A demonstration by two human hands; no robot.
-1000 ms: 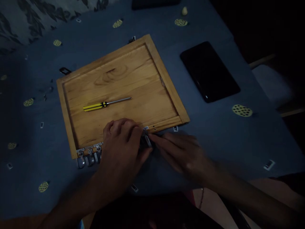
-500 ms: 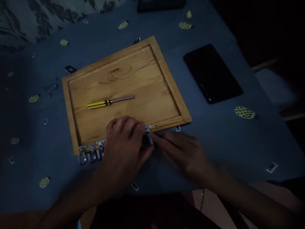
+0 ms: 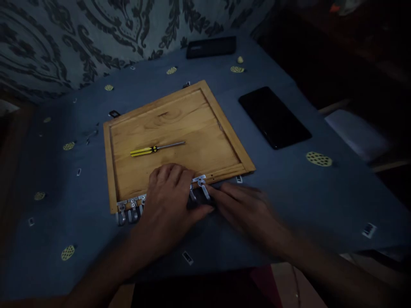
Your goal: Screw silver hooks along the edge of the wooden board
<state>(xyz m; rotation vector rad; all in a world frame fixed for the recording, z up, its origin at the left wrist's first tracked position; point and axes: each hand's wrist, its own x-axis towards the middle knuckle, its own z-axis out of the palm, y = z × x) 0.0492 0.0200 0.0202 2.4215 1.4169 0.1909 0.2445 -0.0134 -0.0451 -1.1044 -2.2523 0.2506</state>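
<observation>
A row of metal hooks [image 3: 133, 206] runs along the near edge of a framed wooden board [image 3: 180, 119], from its near left corner to short of the near right one, the curved ends jutting past the edge. The left hand [image 3: 168, 194] lies over the middle of the row, fingers bent and thumb stretched toward the right; whether it grips anything cannot be told. The right hand [image 3: 248, 209] has its fingers close together, tips at the rightmost hook; blur hides whether it holds something. A yellow and black screwdriver [image 3: 144, 151] lies on the board, its tip toward the board's right edge. The board rests on a blue-covered table [image 3: 282, 192]. A black tablet [image 3: 274, 117] lies near the table's right edge, and a dark slab [image 3: 211, 48] by the far edge.
</observation>
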